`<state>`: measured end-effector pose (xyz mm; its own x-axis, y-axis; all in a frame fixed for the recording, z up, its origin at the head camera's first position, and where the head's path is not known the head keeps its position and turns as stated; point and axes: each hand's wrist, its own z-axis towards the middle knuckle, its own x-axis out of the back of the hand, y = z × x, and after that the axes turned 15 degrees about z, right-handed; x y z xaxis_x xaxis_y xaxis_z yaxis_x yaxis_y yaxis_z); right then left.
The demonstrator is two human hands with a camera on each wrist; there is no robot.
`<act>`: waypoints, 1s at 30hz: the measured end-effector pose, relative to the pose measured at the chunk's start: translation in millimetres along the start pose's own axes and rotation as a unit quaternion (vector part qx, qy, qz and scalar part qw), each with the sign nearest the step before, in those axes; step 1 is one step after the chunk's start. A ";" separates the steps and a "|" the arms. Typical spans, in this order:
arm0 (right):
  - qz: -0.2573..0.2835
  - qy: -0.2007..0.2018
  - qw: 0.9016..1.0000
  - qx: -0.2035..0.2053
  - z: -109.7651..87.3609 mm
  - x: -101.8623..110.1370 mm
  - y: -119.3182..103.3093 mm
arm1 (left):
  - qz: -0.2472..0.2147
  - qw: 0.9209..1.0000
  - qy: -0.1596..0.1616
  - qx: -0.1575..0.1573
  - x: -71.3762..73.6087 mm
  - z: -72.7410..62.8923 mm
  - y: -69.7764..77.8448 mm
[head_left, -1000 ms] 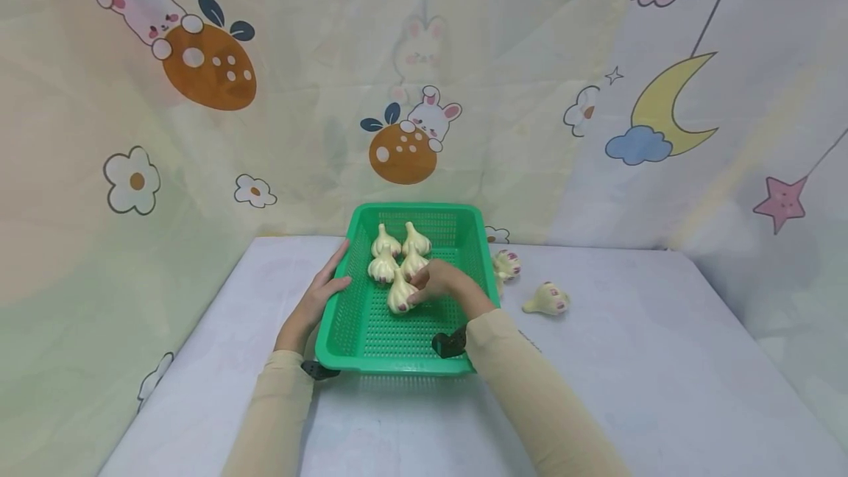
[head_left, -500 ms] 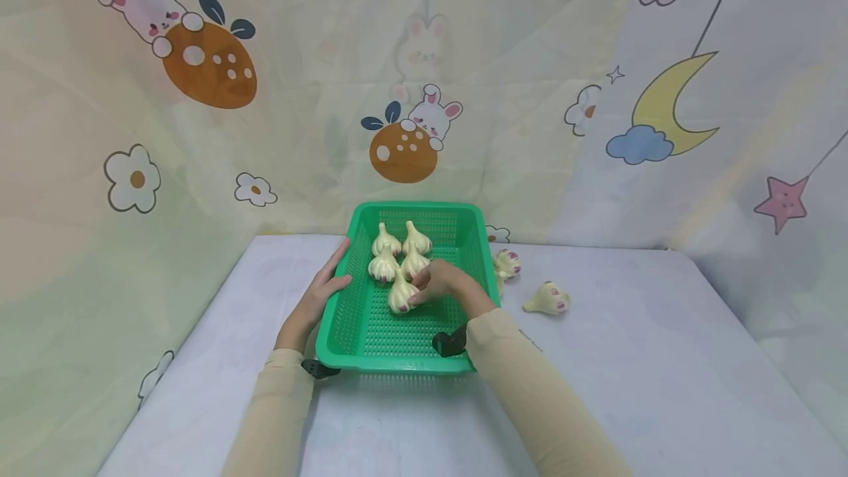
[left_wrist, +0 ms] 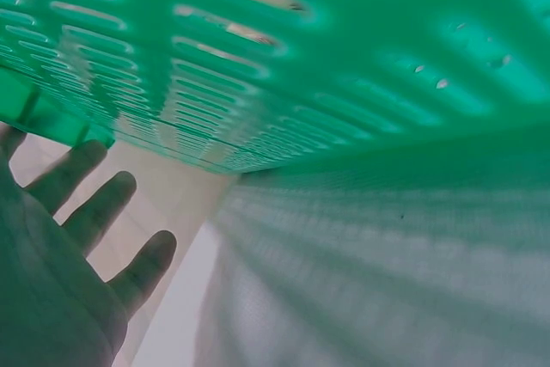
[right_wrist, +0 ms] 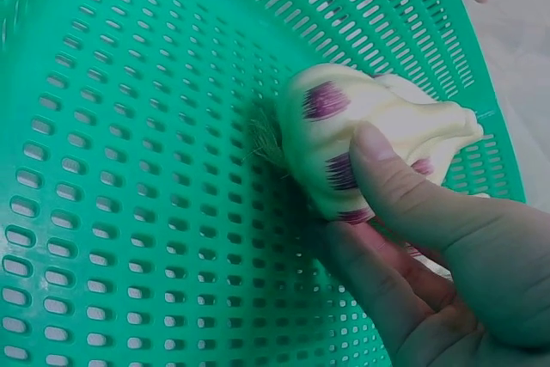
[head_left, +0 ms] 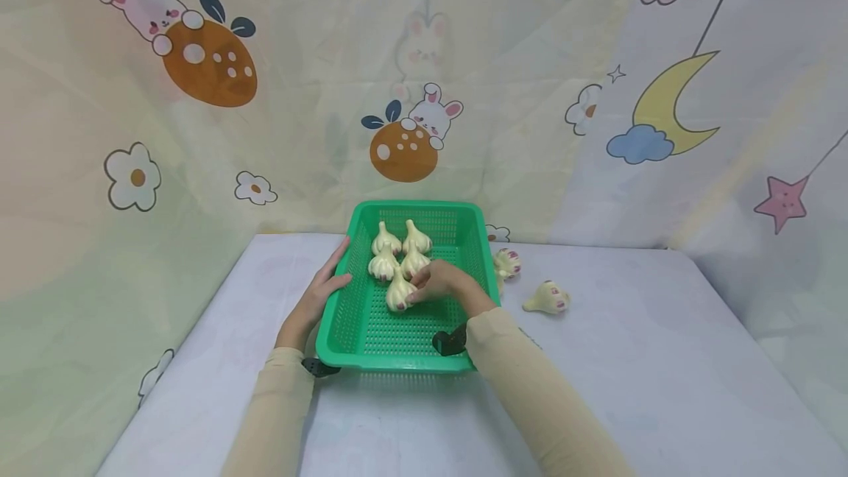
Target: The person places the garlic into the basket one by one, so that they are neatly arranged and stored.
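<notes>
A green plastic basket (head_left: 397, 363) stands on the white table with several garlic bulbs in its left and middle part. My right hand (head_left: 444, 282) reaches inside and pinches the nearest garlic bulb (head_left: 397, 294) between thumb and fingers. In the right wrist view this bulb (right_wrist: 331, 118) shows purple streaks and lies on its side against the basket floor. My left hand (head_left: 316, 304) rests at the basket's left rim, its thumb over the edge. Seen from the left wrist, the fingers (left_wrist: 103, 212) are straight and spread beside the slotted outer wall (left_wrist: 215, 92).
On the table right of the basket lie a loose garlic bulb (head_left: 548, 299) and another bulb (head_left: 506, 264) close to the basket wall; something pale beside it is partly hidden. A printed cloth backdrop (head_left: 517, 168) rises behind the table.
The pinched garlic bulb has shifted very slightly left in the basket, with my right fingers still on it. My left hand and the basket have stayed in place.
</notes>
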<state>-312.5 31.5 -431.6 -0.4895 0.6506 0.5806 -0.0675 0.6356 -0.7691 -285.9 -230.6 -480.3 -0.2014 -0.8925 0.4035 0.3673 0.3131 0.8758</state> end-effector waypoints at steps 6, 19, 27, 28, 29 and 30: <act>0.014 -0.001 1.000 -0.009 -0.3 0.5 -0.5 | -0.004 1.000 -0.001 -0.003 -0.1 0.2 0.4; 0.085 -0.010 0.996 -0.026 -1.1 1.1 -1.9 | -0.013 1.000 -0.004 -0.002 -0.2 -0.6 1.3; 0.131 -0.015 0.991 -0.027 1.2 -3.5 -1.6 | -0.014 1.000 -0.004 -0.003 -0.3 -0.6 1.4; 0.135 -0.017 0.990 -0.027 1.5 -4.1 -1.4 | -0.013 1.000 -0.003 -0.002 -0.3 -0.4 1.1; 0.136 -0.019 0.990 -0.026 2.2 -4.8 -1.1 | -0.012 1.000 -0.003 -0.002 -0.3 -0.2 0.9; 0.134 -0.021 0.991 -0.024 2.8 -5.5 -0.8 | -0.012 1.000 -0.003 -0.001 -0.4 -0.1 1.0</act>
<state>-312.2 26.3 -435.0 -0.5202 0.7811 0.3455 0.1107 0.4628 -0.8795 -285.3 -230.0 -479.6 -0.2146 -0.8980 0.3840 0.3648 0.2910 0.8844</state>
